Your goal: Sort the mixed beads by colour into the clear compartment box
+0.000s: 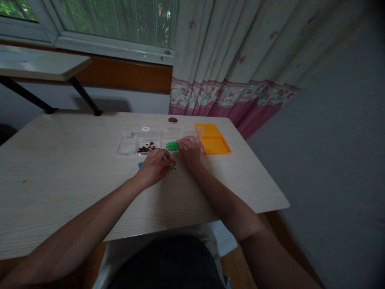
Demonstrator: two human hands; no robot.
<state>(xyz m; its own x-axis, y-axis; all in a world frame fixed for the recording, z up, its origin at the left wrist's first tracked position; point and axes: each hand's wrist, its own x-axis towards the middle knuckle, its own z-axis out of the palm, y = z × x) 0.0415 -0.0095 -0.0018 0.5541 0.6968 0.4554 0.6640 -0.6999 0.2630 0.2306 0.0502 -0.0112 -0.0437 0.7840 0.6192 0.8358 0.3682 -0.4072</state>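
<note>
A clear plastic compartment tray (pixel 134 145) lies on the table. Small brown pieces (pixel 146 148) fill part of one front compartment, and small green pieces (pixel 172 145) lie in another to its right. My right hand (pixel 190 150) reaches over the tray's right part, its fingertips pinched together at the edge of the green pieces. In front of the tray, my left hand (pixel 154 165) is closed, thumb and fingers together beside a few small yellow and blue pieces (pixel 173 167). A bit of blue (pixel 140 165) shows behind that hand. Whatever either pinch holds is too small to make out.
An orange plastic tray or lid (pixel 214 140) adjoins the clear tray's right end. A dark round spot (pixel 173 120) is near the table's back edge. A raised shelf (pixel 45 64) on black legs stands at the back left, and a curtain (pixel 228 52) hangs behind.
</note>
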